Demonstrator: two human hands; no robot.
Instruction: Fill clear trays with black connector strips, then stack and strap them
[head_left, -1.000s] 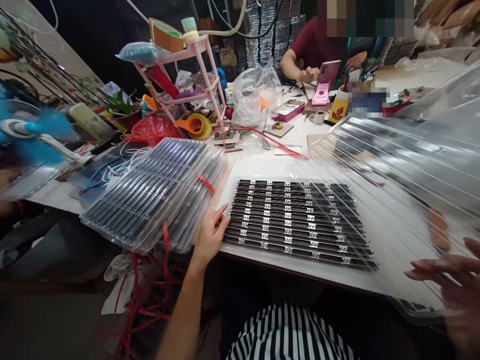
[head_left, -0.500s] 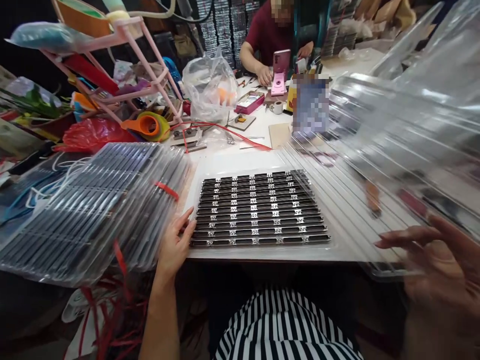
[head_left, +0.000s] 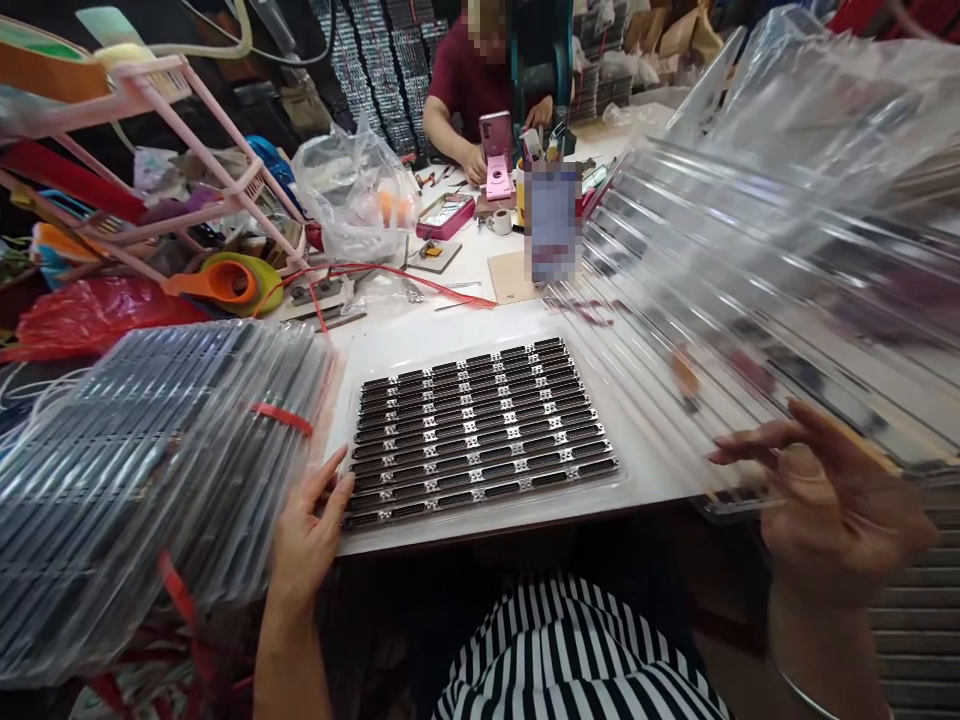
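A clear plastic tray [head_left: 611, 487] lies on the white table, filled with several rows of dark, metal-ended connectors [head_left: 487, 443]. My left hand [head_left: 311, 525] closes on its left edge, thumb and forefinger at the near corner. On the right, my right hand [head_left: 825, 500] holds an empty clear ribbed tray [head_left: 750, 300] by its lower edge, partly behind the plastic. This ribbed tray is tilted up and overlaps the table's right side. Beside my left forearm, a thick stack of filled plastic trays [head_left: 150, 480] carries red ties.
A pink rack [head_left: 217, 190] and an orange tape dispenser [head_left: 225, 285] stand at the far left. Across the table sits a person [head_left: 457, 90] near a pink phone stand [head_left: 497, 175]. Plastic bags [head_left: 360, 190] and a red tie strip [head_left: 405, 275] lie behind the connectors.
The view has turned to the right, so the table and trays appear farther left. Both hands keep their places at their trays. The ribbed tray stays raised on the right.
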